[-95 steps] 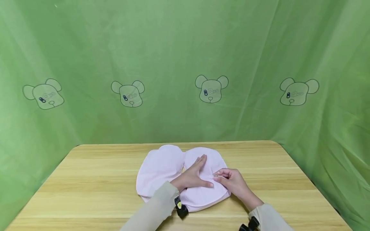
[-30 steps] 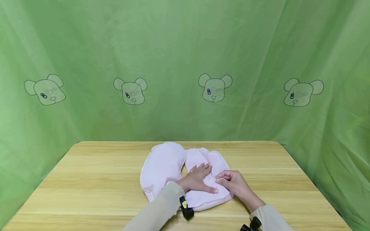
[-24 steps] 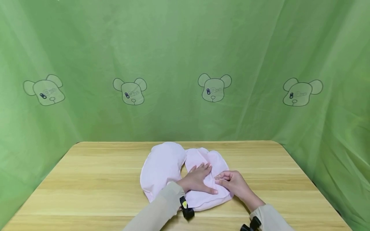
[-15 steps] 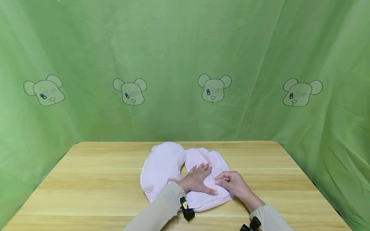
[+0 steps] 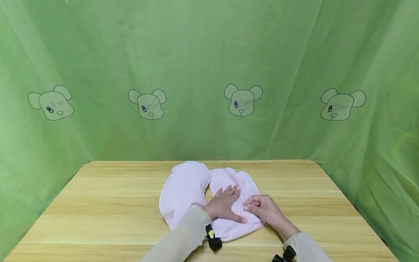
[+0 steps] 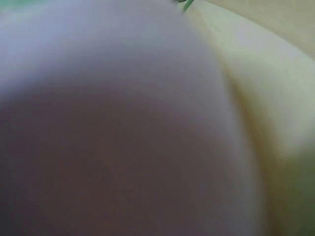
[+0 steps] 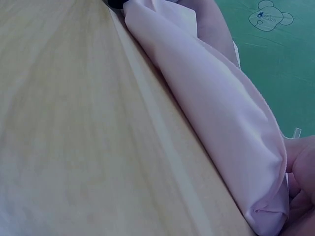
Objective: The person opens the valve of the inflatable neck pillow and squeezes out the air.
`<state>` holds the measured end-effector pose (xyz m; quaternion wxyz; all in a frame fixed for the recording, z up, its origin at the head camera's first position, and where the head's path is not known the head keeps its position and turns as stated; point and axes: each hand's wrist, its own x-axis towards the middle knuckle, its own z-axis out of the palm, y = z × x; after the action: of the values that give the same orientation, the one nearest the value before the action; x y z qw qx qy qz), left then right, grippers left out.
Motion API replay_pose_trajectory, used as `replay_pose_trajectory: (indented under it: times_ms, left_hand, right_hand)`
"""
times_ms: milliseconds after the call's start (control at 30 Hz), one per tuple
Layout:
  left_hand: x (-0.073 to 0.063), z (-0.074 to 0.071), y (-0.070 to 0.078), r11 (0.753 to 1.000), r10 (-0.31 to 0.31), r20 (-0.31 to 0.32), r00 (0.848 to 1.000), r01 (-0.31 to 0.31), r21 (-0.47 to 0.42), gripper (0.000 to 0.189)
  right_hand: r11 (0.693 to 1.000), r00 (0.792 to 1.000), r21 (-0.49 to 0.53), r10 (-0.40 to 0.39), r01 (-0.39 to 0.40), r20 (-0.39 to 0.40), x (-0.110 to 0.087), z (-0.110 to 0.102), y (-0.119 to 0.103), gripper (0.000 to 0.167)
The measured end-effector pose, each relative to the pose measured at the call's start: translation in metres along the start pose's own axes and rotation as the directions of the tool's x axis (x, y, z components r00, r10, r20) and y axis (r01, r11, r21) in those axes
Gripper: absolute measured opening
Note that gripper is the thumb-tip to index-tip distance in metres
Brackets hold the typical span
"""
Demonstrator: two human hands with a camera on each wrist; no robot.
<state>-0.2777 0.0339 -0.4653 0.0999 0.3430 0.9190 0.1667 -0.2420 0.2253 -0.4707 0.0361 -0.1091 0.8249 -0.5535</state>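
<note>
A pale pink U-shaped neck pillow (image 5: 183, 185) lies on the table, its right half creased, with a slit-like fold running toward the front. My left hand (image 5: 224, 205) rests on that half with its fingers spread. At the fold, my right hand (image 5: 263, 209) pinches what looks like a small zipper pull, mostly hidden by the fingertips. In the right wrist view, the pillow's rounded side (image 7: 211, 103) fills the middle and a small clear tab (image 7: 297, 133) sticks up beside the right hand (image 7: 302, 187). The left wrist view is too blurred and close to tell details.
The wooden table (image 5: 108, 203) has rounded far corners. Behind and beside it hangs a green curtain (image 5: 196, 54) printed with several bear heads. Black wrist cameras (image 5: 214, 242) sit at both sleeves.
Since the earliest frame, the pillow's right half has become creased along the fold, and the left hand has shifted slightly right and toward the front. Over the last second hardly anything has moved.
</note>
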Motion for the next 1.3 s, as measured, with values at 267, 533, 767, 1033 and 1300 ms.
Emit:
replay_pose_trajectory:
  times_ms: [267,533,767,1033,1300]
  left_hand:
    - [0.001,0.003,0.0,0.999,-0.017,0.004,1.0,0.017,0.028,0.104]
    - [-0.005,-0.003,-0.001,0.999,0.009,0.025,1.0,-0.008,-0.046,0.097]
    - [-0.025,-0.031,0.001,0.992,0.038,0.035,0.999,-0.034,-0.122,0.087]
    - [-0.063,-0.068,-0.018,0.965,0.096,-0.096,0.991,-0.116,-0.234,0.085]
    - [-0.098,-0.089,-0.071,0.937,0.056,-0.304,0.951,-0.155,-0.313,0.075]
  right_hand:
    - [1.0,1.0,0.005,0.009,-0.009,-0.001,-0.001,0.0,-0.001,0.015]
    - [1.0,0.999,-0.001,0.027,-0.027,-0.021,-0.003,0.002,0.002,0.015]
    - [1.0,0.999,-0.005,0.005,-0.006,-0.039,0.0,0.001,0.0,0.016]
    - [0.998,0.997,-0.017,0.063,-0.064,-0.054,0.001,0.001,-0.002,0.016]
    - [0.997,0.995,-0.009,0.076,-0.077,-0.057,0.0,0.001,-0.001,0.018]
